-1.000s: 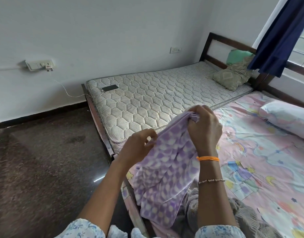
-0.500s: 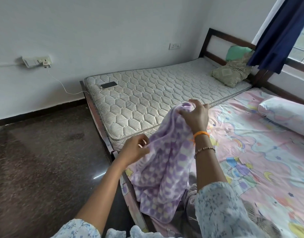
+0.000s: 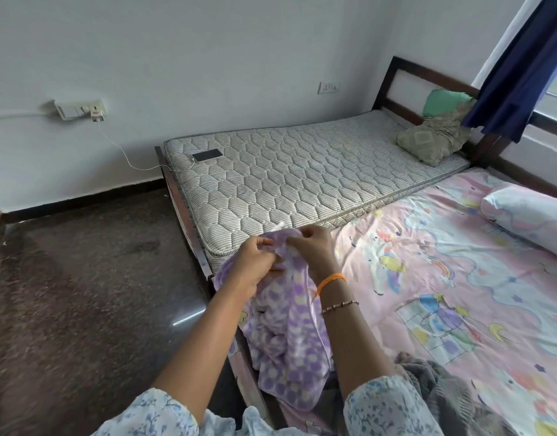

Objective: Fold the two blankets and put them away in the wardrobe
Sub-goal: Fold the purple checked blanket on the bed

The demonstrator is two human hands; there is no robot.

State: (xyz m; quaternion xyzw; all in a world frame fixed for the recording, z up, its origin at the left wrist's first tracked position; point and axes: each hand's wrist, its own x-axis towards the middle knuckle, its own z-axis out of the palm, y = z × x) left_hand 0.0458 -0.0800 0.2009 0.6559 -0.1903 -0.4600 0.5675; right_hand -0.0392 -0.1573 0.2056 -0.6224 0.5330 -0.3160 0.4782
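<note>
Purple blanket [image 3: 286, 335]: spotted fleece, bunched, hanging from both hands over the near corner of the pink bed [image 3: 459, 294], at 6 o'clock in view.
Left hand [image 3: 255, 265]: grip closed, fingers pinching the blanket's top edge.
Right hand [image 3: 314, 247]: grip closed on the same edge, touching the left hand; orange thread and bead bracelet at the wrist.
Grey blanket [image 3: 443, 391]: crumpled on the pink bed at 5 o'clock, just beside the purple one.
Mattress [image 3: 302, 177]: bare, quilted, at 12 o'clock, beside the pink bed.
Phone [image 3: 207, 155]: on the mattress corner at 11 o'clock, cable running to the wall charger [image 3: 96, 114].
Pillows: white [image 3: 522, 215] at 3 o'clock; olive [image 3: 428, 143] at 1 o'clock.
Curtain [image 3: 516, 67]: navy, at 2 o'clock.
</note>
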